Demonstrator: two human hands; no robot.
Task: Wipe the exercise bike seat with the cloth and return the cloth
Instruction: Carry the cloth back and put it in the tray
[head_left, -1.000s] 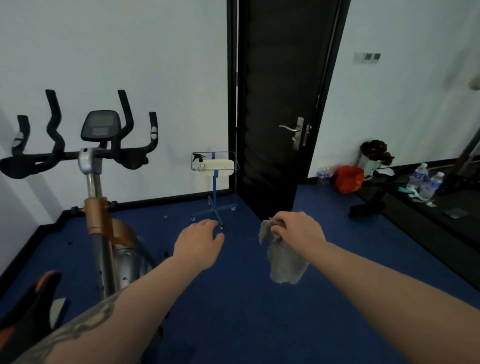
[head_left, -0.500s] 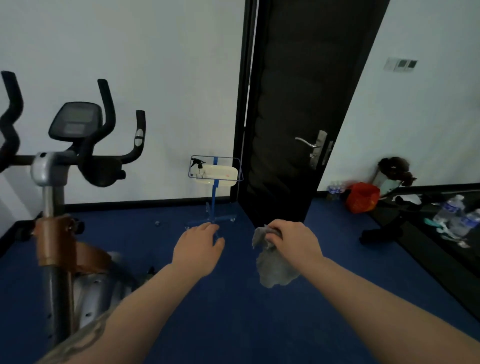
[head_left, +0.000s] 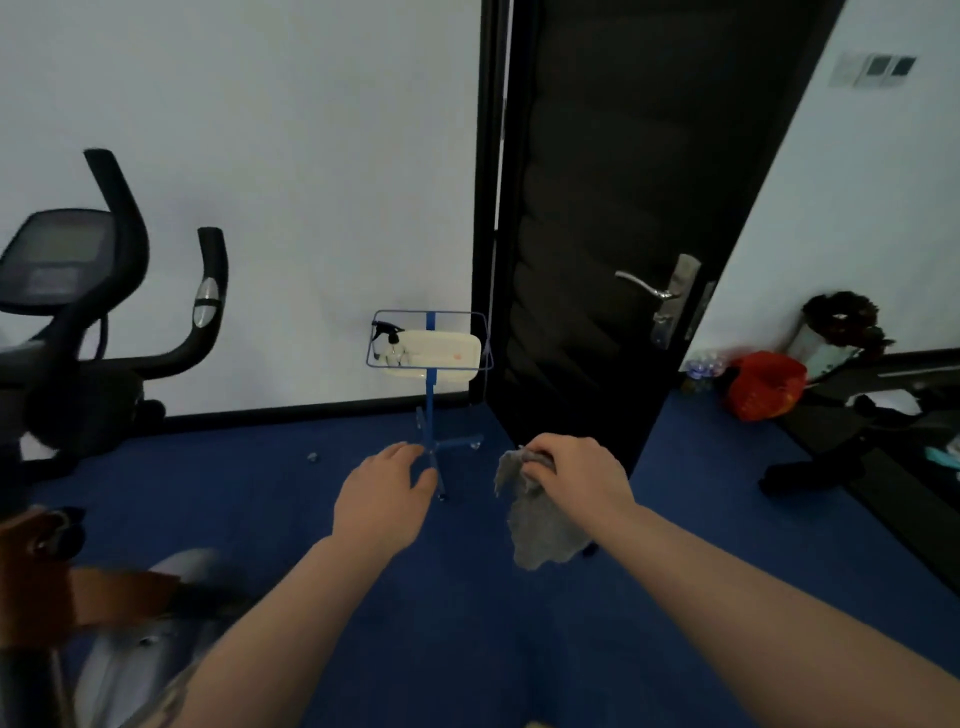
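The right hand (head_left: 576, 475) pinches a grey cloth (head_left: 535, 519), which hangs limp over the blue floor (head_left: 467, 623). The left hand (head_left: 382, 501) is empty, fingers loosely spread. Ahead stands a blue wire stand (head_left: 429, 384) holding what looks like a spray bottle (head_left: 389, 343). The exercise bike (head_left: 78, 322) sits at left, its seat out of view.

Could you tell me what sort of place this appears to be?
Probably a small home or private workout room: an exercise bike stands by the white wall, blue carpet covers the floor, and a wheeled blue stand carries a spray bottle for cleaning.
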